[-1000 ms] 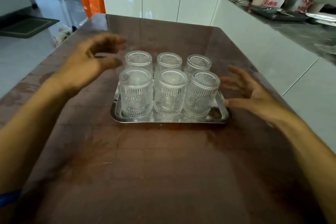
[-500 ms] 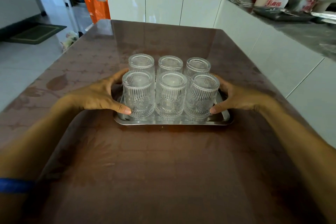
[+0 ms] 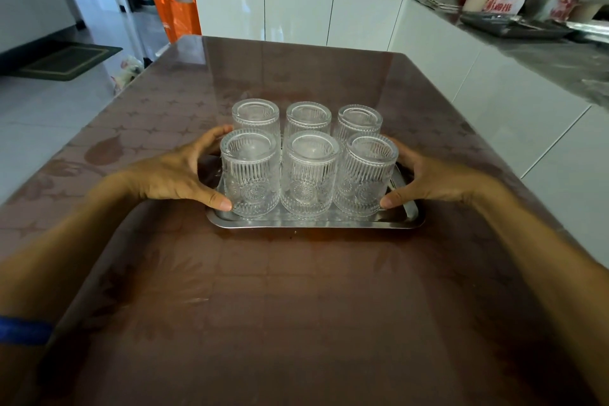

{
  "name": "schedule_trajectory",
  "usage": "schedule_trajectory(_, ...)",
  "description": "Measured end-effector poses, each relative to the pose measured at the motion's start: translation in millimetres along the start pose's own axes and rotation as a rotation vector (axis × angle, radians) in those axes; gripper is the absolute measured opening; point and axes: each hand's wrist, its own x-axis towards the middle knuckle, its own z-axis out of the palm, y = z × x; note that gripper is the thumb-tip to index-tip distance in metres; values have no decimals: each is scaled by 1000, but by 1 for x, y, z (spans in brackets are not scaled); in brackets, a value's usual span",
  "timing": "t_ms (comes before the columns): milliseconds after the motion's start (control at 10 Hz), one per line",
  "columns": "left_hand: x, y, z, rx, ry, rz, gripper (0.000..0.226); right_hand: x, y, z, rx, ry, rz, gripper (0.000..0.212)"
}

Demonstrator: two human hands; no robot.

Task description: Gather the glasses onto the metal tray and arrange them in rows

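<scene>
Six glasses (image 3: 308,175), two rows of three, on metal tray (image 3: 316,224). Left hand (image 3: 178,176), right hand (image 3: 428,180): each grip spread, cupping outer glasses. Worktop (image 3: 296,306) bare around tray.

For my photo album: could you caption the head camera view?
Both hands, left and right, bracket six ribbed glasses arranged in two rows on a metal tray.

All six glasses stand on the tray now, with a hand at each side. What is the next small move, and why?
Probably a light inward squeeze, then let go. The glasses already form two rows of three on the tray. The left hand and right hand cup the outer front glasses, so only small gaps remain to close.
</scene>
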Motion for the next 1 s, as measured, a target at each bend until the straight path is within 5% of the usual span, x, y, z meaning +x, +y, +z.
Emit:
schedule_trajectory(100,-13,6,-11,-15,59,21,115,-13,-2,-10,-11,31,1,122)
schedule_trajectory(200,-22,32,-23,-25,344,156,69,-28,-28,-30,61,343,-97,98)
schedule_trajectory(300,-11,57,-19,100,425,186,59,-19,-50,-33,0,414,-191,80)
schedule_trajectory(400,9,77,-6,338,338,188,56,7,-65,-20,-230,331,-176,70)
schedule_trajectory(600,16,73,-5,367,332,126,51,16,-57,-10,-199,394,-165,43)
schedule_trajectory(1000,42,114,29,577,270,272,66,17,-109,13,-290,570,-331,40)
